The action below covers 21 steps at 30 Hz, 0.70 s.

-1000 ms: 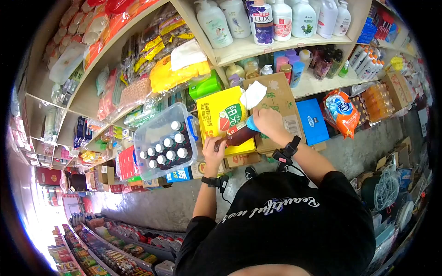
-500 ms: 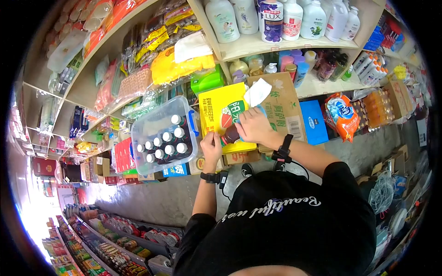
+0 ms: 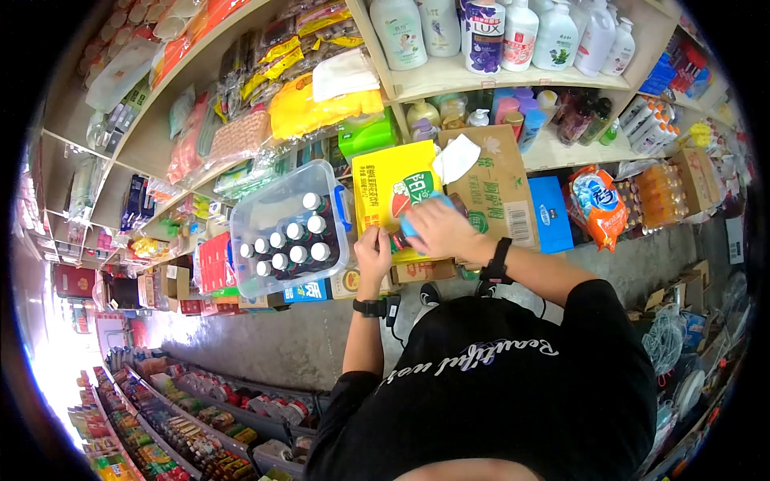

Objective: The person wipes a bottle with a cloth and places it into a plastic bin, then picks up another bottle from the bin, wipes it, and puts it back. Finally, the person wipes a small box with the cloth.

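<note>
A dark drink bottle (image 3: 459,205) lies slanted between my two hands, above a yellow carton (image 3: 377,180). My left hand (image 3: 373,252) is closed around the bottle's near-left end, which it hides. Wrapped over the bottle's middle, my right hand (image 3: 445,231) presses a blue cloth (image 3: 410,228) against it. Part of a reddish label shows between the hands. To the left stands a clear plastic box (image 3: 245,220) with blue handles, holding several dark bottles with white caps (image 3: 319,252). A white cloth or tissue (image 3: 458,159) rests on the cartons behind my right hand.
A brown cardboard carton (image 3: 501,172) and a blue box (image 3: 549,212) are to the right, then an orange detergent bag (image 3: 597,204). Shelves with pump bottles (image 3: 484,36) and packaged goods rise behind. Stocked racks (image 3: 184,409) stand lower left.
My right hand with the blue cloth has slid along the bottle toward my left hand. The bottle's dark far end now shows beyond it. My left hand keeps its hold.
</note>
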Motion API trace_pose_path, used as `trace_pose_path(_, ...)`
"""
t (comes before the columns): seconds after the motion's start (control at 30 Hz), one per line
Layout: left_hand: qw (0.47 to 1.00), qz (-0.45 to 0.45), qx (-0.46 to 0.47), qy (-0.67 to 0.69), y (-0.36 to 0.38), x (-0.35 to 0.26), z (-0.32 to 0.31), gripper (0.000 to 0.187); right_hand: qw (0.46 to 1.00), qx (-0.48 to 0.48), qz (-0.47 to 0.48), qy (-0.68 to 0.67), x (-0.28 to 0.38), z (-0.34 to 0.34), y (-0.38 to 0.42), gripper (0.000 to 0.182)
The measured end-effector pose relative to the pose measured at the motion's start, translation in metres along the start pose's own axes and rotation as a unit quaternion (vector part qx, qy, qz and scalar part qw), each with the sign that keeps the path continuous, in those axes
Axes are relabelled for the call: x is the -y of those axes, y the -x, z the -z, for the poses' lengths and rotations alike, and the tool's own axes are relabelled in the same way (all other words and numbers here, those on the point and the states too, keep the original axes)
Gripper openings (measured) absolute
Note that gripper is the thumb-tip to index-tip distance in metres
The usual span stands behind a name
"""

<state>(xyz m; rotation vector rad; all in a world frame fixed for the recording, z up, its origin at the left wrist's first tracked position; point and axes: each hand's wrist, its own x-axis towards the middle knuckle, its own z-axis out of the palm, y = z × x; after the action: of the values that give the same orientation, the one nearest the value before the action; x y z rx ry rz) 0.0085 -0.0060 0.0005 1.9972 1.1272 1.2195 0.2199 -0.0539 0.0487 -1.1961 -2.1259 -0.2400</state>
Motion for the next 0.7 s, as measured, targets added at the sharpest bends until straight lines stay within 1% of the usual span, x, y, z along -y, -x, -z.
trace_pose_path(0.13,1.0,0.008,-0.006,0.005,-0.002,-0.003,0.0,0.028,0.993,0.051,-0.105,0.018,-0.037,0.02,0.011,0.023)
trace_pose_path(0.17,1.0,0.009,-0.007,0.006,-0.002,-0.003,0.0,0.028,0.986,0.05,-0.158,0.009,-0.041,0.017,0.011,0.026)
trace_pose_path(0.27,1.0,0.015,0.016,0.003,0.0,-0.003,0.003,0.019,0.95,0.058,-0.306,-0.011,-0.045,0.01,0.013,0.037)
trace_pose_path(0.33,0.999,-0.04,0.011,0.031,0.001,-0.012,0.006,0.013,0.919,0.081,-0.386,-0.016,-0.042,0.013,0.007,0.042)
trace_pose_path(0.37,0.997,-0.067,0.008,0.043,0.001,-0.017,0.007,0.011,0.91,0.078,-0.408,-0.004,-0.041,0.013,0.006,0.043)
trace_pose_path(0.43,0.995,-0.094,-0.022,0.023,0.0,-0.024,0.006,0.013,0.889,0.072,-0.451,0.018,-0.038,0.012,0.005,0.045)
trace_pose_path(0.47,0.993,-0.108,-0.036,0.013,0.0,-0.026,0.005,0.016,0.888,0.076,-0.453,0.018,-0.038,0.013,0.005,0.045)
trace_pose_path(0.53,0.988,-0.134,-0.069,-0.024,0.002,-0.019,-0.002,0.013,0.884,0.085,-0.458,0.02,-0.04,0.016,0.003,0.046)
trace_pose_path(0.57,0.985,-0.147,-0.086,-0.042,0.002,-0.016,-0.005,0.011,0.894,0.086,-0.439,0.02,-0.039,0.019,0.003,0.045)
trace_pose_path(0.67,0.993,-0.05,-0.103,-0.023,0.002,-0.014,-0.003,0.01,0.921,0.078,-0.382,0.014,-0.035,0.022,0.005,0.041)
trace_pose_path(0.7,0.993,-0.036,-0.11,-0.022,0.003,-0.013,-0.002,0.011,0.929,0.068,-0.364,0.011,-0.034,0.021,0.009,0.038)
